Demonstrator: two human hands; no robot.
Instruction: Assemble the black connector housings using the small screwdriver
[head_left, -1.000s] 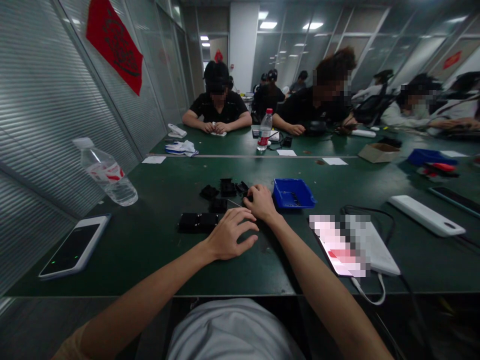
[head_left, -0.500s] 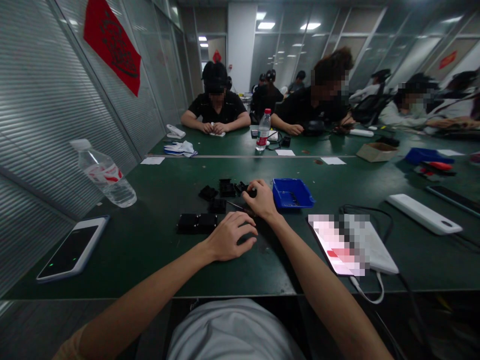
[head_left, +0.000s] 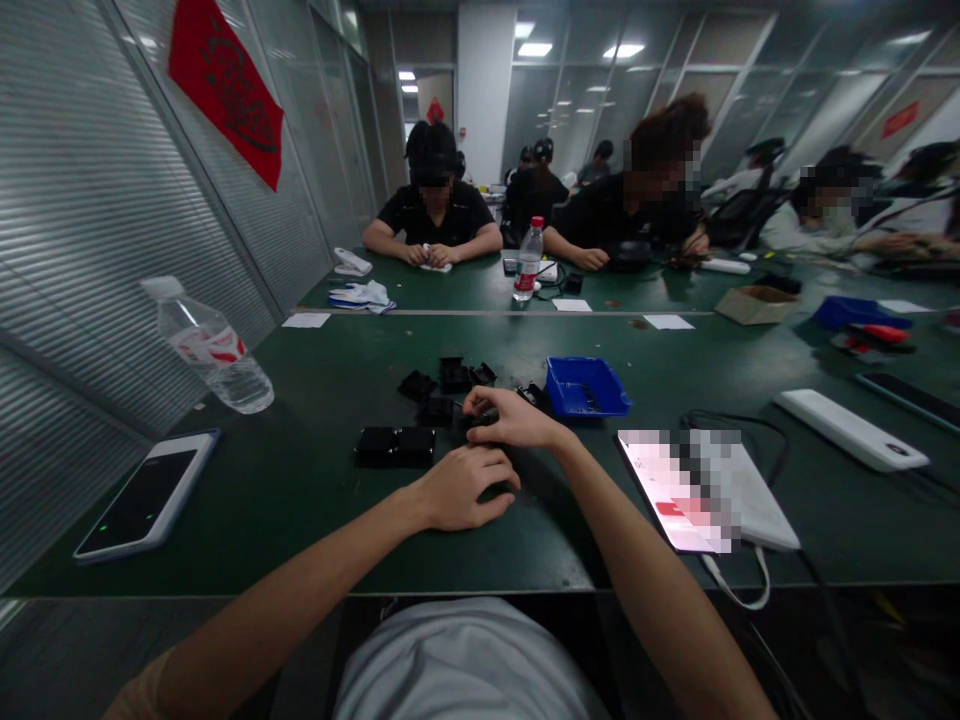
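Note:
My left hand (head_left: 459, 487) rests on the green table (head_left: 300, 490) with its fingers curled over a dark part that I cannot make out. Just above it, my right hand (head_left: 511, 419) pinches a small black part between its fingertips. Several loose black plastic parts (head_left: 448, 378) lie just beyond the hands. A longer black block (head_left: 395, 446) lies to the left of my left hand. A blue tray (head_left: 586, 387) sits to the right of my right hand.
A water bottle (head_left: 214, 350) and a phone (head_left: 145, 496) lie at the left. A phone on a white power bank (head_left: 750, 495) with a cable sits at the right, a white bar (head_left: 853, 429) farther right. Other people work at the far table.
My right hand has come back from the pile of black parts toward my left hand, holding a small black piece. My left hand has stayed in place.

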